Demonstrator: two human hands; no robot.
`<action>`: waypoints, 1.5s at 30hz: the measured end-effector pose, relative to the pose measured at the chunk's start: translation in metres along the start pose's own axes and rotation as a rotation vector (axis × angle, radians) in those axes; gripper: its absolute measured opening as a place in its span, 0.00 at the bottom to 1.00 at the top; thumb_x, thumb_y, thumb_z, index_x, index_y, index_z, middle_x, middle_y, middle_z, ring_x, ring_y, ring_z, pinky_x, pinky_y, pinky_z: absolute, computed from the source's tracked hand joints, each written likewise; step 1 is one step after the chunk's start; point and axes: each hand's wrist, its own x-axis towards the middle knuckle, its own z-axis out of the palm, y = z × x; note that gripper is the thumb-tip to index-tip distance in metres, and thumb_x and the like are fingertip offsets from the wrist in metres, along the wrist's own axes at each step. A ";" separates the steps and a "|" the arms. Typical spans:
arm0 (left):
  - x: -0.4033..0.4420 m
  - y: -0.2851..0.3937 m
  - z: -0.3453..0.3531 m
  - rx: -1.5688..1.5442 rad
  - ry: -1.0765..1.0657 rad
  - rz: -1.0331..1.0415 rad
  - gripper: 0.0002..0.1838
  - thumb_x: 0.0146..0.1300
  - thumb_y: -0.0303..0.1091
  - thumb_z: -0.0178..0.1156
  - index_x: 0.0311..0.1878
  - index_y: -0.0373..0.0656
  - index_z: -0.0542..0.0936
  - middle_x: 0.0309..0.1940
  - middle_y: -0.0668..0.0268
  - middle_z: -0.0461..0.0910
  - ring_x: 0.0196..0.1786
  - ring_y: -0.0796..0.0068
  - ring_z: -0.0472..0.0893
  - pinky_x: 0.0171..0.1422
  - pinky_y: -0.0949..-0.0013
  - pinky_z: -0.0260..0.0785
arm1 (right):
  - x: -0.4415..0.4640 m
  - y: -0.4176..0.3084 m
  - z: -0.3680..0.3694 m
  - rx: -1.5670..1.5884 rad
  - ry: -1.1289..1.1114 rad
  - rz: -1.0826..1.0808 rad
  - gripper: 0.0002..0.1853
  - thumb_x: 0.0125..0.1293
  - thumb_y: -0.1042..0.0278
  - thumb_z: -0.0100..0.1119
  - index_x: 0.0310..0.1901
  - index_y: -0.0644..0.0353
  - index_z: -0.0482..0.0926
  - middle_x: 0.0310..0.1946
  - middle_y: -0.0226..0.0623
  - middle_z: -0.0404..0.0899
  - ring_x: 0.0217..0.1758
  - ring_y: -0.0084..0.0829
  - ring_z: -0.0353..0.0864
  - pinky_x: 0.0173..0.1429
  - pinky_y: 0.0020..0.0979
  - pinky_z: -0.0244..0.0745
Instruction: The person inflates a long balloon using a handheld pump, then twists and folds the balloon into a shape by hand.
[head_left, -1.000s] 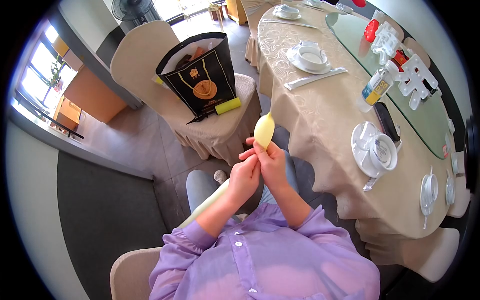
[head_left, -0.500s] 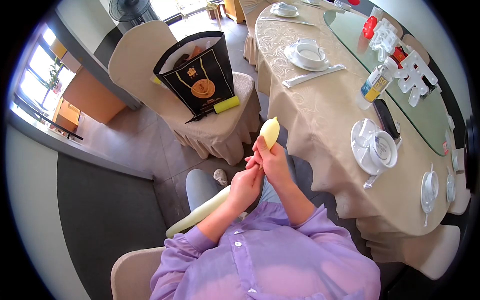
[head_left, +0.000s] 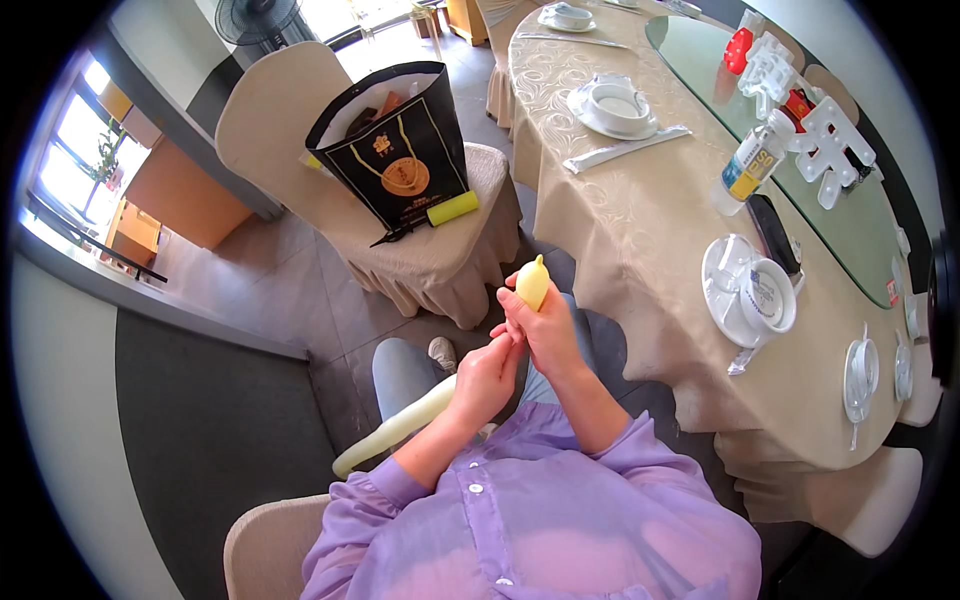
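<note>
A long pale yellow balloon point(head_left: 405, 420) runs from under my left forearm up to my hands, above my lap. My right hand point(head_left: 546, 322) is wrapped round its yellow upper end, whose small pointed tip sticks out above the fingers. Just below and to the left, my left hand point(head_left: 486, 375) is closed on the balloon and touches the right hand. The part of the balloon between the hands is mostly hidden by the fingers.
A chair point(head_left: 290, 130) ahead holds a black paper bag point(head_left: 400, 165) and a yellow-green pump point(head_left: 452, 208). On the right, a round table point(head_left: 640, 240) bears wrapped dishes point(head_left: 765, 297), a bottle point(head_left: 755, 160), a dark phone point(head_left: 773, 235) and white frames point(head_left: 832, 150) on glass.
My right hand has slid up round the balloon's upper end, so less of it shows. The lower length of the balloon shows more beside my left forearm.
</note>
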 end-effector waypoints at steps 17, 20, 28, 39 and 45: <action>-0.012 0.008 0.000 0.019 -0.055 -0.023 0.03 0.59 0.25 0.53 0.33 0.35 0.73 0.24 0.50 0.74 0.28 0.52 0.77 0.30 0.63 0.67 | -0.010 0.008 -0.006 -0.253 0.045 -0.093 0.24 0.70 0.54 0.41 0.21 0.62 0.71 0.09 0.25 0.64 0.09 0.14 0.61 0.21 0.21 0.70; -0.011 0.005 -0.001 0.008 -0.048 -0.042 0.03 0.59 0.25 0.53 0.33 0.35 0.72 0.23 0.51 0.74 0.27 0.51 0.76 0.30 0.64 0.67 | -0.010 0.008 -0.002 -0.341 0.023 -0.149 0.20 0.71 0.57 0.39 0.27 0.63 0.73 0.10 0.23 0.62 0.10 0.13 0.60 0.23 0.21 0.71; -0.003 0.007 -0.007 -0.084 -0.052 -0.076 0.05 0.62 0.27 0.51 0.33 0.38 0.74 0.17 0.62 0.71 0.19 0.71 0.70 0.24 0.70 0.61 | 0.010 -0.006 -0.011 -0.316 0.012 -0.243 0.15 0.71 0.60 0.42 0.34 0.62 0.73 0.16 0.24 0.65 0.18 0.13 0.66 0.31 0.21 0.73; 0.082 0.024 -0.065 -1.203 -0.206 -0.500 0.10 0.68 0.36 0.47 0.40 0.38 0.71 0.18 0.72 0.60 0.21 0.81 0.62 0.26 0.76 0.57 | -0.028 0.053 0.002 -0.101 -0.700 0.345 0.22 0.57 0.77 0.56 0.54 0.63 0.65 0.43 0.27 0.72 0.46 0.19 0.72 0.51 0.22 0.68; 0.082 0.022 -0.091 -0.922 -0.135 -0.519 0.17 0.67 0.40 0.49 0.53 0.39 0.70 0.40 0.62 0.77 0.42 0.72 0.76 0.50 0.71 0.67 | -0.023 0.046 0.006 0.003 -0.520 0.350 0.19 0.59 0.71 0.59 0.51 0.63 0.68 0.45 0.32 0.74 0.46 0.22 0.75 0.49 0.25 0.72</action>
